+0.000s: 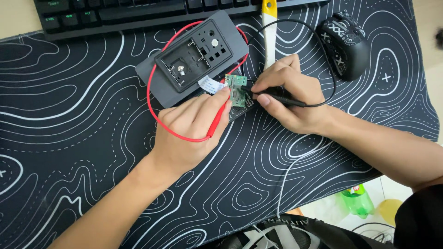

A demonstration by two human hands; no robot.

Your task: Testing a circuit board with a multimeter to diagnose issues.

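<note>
Seen from the head camera, left hand (191,127) pinches a red probe (218,121) against a small green circuit board (237,89); right hand (288,94) grips a black probe (277,97) on its other side. Just behind the board lies a grey casing (194,57).

Two hands were at work: left hand (189,127) and right hand (286,92). There were two probes, one red probe (220,117), one black probe (277,97); one circuit board (237,90); one grey casing (194,55); one keyboard (138,11); one mouse (344,41).
</note>
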